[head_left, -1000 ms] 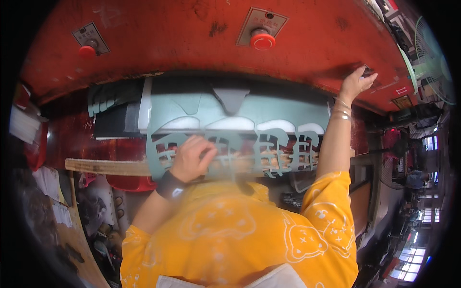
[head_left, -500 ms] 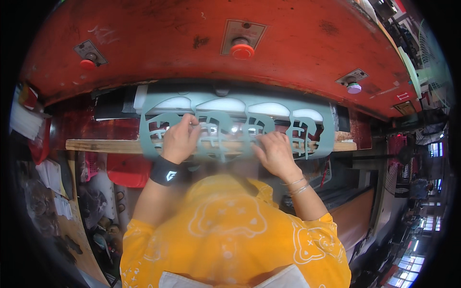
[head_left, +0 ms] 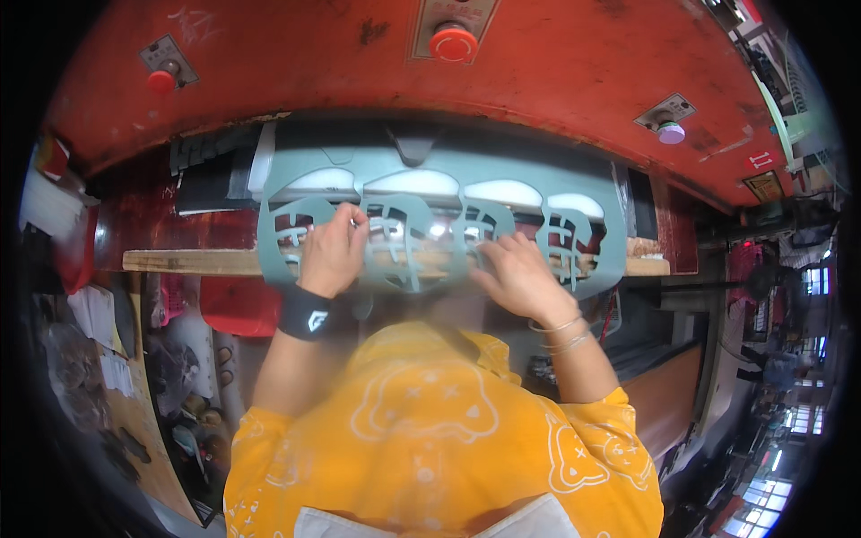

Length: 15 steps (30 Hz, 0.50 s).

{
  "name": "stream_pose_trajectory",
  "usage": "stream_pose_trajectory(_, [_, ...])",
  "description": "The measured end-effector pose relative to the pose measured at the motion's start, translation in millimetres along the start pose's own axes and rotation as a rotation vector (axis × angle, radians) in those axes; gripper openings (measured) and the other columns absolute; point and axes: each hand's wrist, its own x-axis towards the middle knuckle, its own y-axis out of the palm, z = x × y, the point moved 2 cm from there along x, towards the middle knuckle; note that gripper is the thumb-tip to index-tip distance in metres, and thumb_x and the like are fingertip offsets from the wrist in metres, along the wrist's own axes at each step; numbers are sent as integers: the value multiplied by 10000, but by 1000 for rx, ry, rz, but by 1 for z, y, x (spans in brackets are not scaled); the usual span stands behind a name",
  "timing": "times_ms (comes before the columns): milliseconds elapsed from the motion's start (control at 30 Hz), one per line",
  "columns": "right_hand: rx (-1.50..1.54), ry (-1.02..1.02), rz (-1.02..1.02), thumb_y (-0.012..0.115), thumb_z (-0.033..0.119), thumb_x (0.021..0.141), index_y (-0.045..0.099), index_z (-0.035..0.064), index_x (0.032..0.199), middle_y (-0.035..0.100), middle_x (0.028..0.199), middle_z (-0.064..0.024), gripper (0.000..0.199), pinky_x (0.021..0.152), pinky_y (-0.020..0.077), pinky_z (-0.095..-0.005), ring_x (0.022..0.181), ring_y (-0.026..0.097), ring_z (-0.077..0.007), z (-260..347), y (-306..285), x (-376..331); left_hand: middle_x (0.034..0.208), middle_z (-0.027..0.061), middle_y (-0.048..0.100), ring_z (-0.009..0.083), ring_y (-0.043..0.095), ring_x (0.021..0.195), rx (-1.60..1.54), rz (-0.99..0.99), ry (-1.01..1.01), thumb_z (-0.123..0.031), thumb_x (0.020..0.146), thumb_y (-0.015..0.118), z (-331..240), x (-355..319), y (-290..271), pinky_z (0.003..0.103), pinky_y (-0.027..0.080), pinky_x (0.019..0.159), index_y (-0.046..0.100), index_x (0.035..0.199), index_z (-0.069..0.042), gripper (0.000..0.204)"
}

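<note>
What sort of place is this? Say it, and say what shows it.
Probably a factory workshop: a large red machine with red push buttons stands ahead, and the left hand and right hand are at a green sheet with cut-out shapes.

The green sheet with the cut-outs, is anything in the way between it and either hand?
Nothing visible is. The left hand and right hand are both at the near, cut-out part of the green sheet; whether they grip it is unclear.
</note>
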Motion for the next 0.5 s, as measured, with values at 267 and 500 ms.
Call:
stream_pose_trajectory(267, [406, 55, -399, 704, 314, 771, 547, 40, 1210, 586, 1107, -216, 541, 885, 447, -431, 1052, 562, -337, -27, -69, 124, 760, 207, 621, 421, 598, 723, -23, 454, 114, -126, 854, 533, -17, 38, -38, 507, 463, 655, 536, 923, -63, 93])
stream_pose_trajectory(500, [144, 146, -400, 801, 333, 596, 522, 86, 1259, 329, 1405, -231, 761, 1013, 289, -577, 1242, 301, -527, 20, 2, 200, 1277, 189, 503, 375, 450, 1195, 292, -247, 293, -107, 864, 528, 7, 150, -34, 479, 336, 1009, 524, 1267, -130, 403])
